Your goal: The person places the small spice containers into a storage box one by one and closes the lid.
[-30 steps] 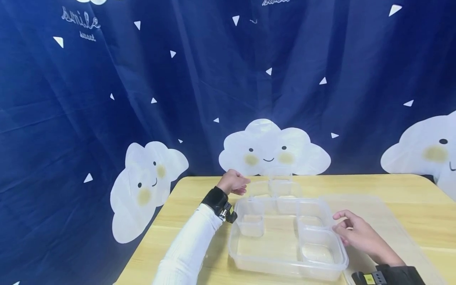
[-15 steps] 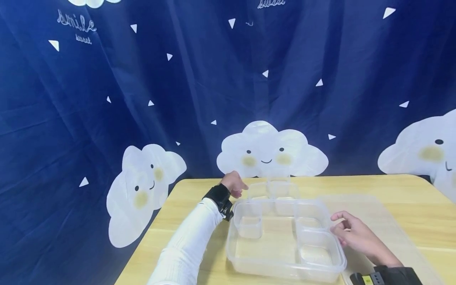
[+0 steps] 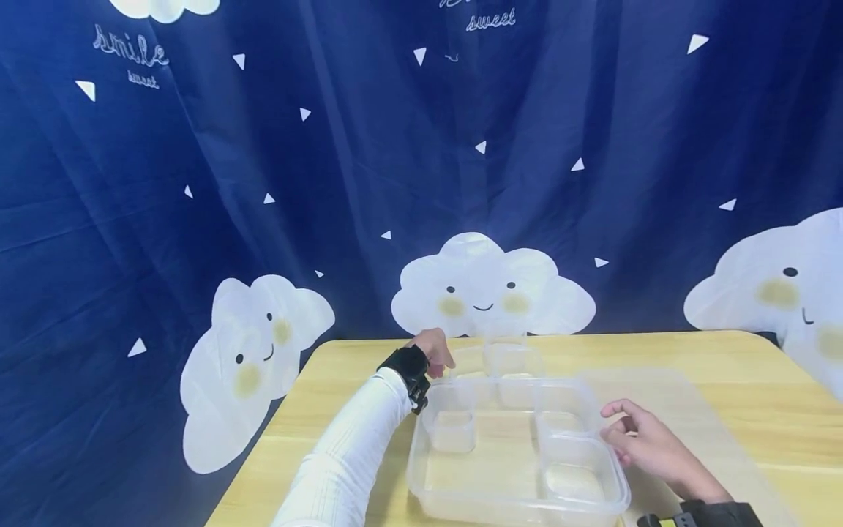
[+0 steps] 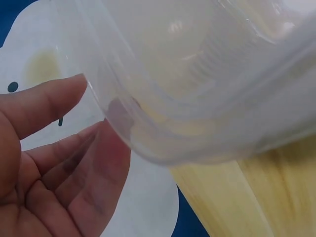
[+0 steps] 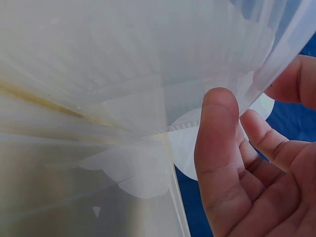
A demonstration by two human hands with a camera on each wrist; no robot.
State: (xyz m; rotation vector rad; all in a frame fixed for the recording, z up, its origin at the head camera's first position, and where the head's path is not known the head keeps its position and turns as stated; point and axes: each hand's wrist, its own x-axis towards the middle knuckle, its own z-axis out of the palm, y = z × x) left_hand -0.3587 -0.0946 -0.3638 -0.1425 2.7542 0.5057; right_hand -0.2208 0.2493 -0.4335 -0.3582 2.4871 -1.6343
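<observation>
1. Clear plastic is what both hands are busy with: a large see-through container (image 3: 516, 457) sits on the pale wooden table (image 3: 724, 366), near its front edge, with smaller clear tubs standing inside it.
2. One small tub (image 3: 453, 430) stands in the container's left part, a second (image 3: 573, 479) in the near right corner, and more show toward the back, though their edges are hard to tell apart through the plastic.
3. Behind the container, closer to the curtain, another small clear tub (image 3: 510, 357) stands on the table.
4. The left hand (image 3: 436, 350) is at the container's far left corner. From the wrist view, its fingers (image 4: 54, 163) are loosely bent and spread beside the rounded plastic corner (image 4: 163, 123), with one fingertip up against the rim; they are not closed around it.
5. The right hand (image 3: 648, 446) lies at the container's right edge. Its thumb (image 5: 217, 148) stands straight against the plastic wall, the other fingers relaxed and slightly curled behind it; I cannot tell whether it is truly pinching the rim.
6. A flat clear lid (image 3: 665, 410) lies on the table to the right of the container, under and beyond the right hand.
7. The left arm wears a white ribbed sleeve (image 3: 349, 461) and a black wrist strap (image 3: 405, 366); a black strap (image 3: 718, 512) also shows at the right wrist.
8. Behind the table hangs a dark blue curtain (image 3: 197, 183) printed with smiling white clouds and little white triangles.
</observation>
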